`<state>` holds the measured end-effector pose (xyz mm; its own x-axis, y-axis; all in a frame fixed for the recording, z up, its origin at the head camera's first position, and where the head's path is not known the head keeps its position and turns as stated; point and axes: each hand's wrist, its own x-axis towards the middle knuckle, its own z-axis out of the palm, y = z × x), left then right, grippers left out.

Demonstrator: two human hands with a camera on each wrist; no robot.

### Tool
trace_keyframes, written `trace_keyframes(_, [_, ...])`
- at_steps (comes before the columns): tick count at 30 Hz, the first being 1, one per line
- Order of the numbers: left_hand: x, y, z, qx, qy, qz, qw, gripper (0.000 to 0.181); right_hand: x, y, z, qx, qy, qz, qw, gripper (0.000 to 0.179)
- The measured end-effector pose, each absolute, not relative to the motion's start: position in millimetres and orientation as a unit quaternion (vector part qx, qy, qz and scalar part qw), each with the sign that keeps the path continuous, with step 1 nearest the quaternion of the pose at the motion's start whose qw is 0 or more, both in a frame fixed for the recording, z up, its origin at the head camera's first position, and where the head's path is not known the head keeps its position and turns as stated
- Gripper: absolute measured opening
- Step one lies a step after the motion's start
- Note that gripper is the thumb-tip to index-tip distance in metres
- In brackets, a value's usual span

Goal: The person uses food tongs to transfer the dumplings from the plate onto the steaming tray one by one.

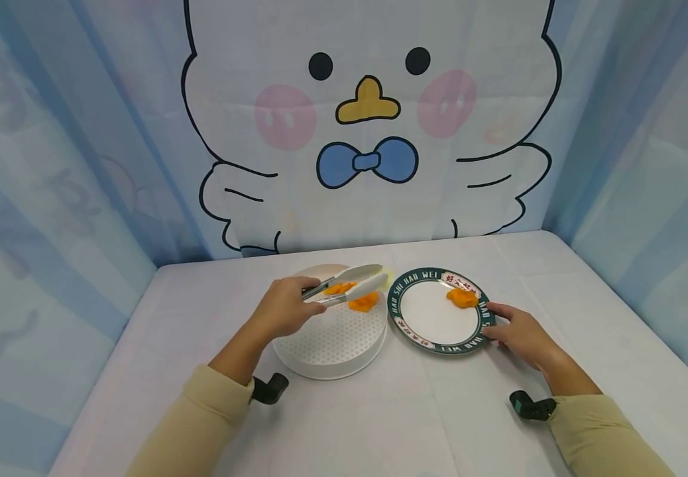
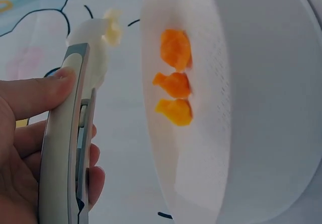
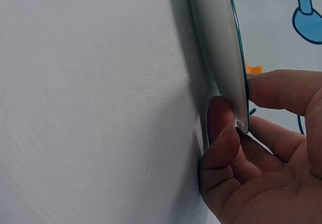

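Observation:
My left hand grips a pair of tongs with pale, rounded tips. Between those tips shows a small pale yellow piece, held above the surface. Below the tongs is a round white steamer-like tray with a dotted surface. Lying on it are orange pieces, three of them visible in the left wrist view. My right hand pinches the right rim of a round plate, white with a green lettered border. One orange piece rests on the plate near that hand.
A white cloth covers the table. Behind it hangs a curtain printed with a cartoon figure, and more curtains close off both sides. The tray and plate stand side by side, nearly touching.

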<state>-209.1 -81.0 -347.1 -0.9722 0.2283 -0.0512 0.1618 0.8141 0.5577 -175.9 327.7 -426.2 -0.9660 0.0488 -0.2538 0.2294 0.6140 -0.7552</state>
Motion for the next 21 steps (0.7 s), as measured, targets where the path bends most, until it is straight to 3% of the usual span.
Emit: trace_keyframes(21, [-191,-106,-370,0.083,0.960,0.252,0.091,0.051,-175,327,-426,0.077,0.893,-0.430,0.104,0.070])
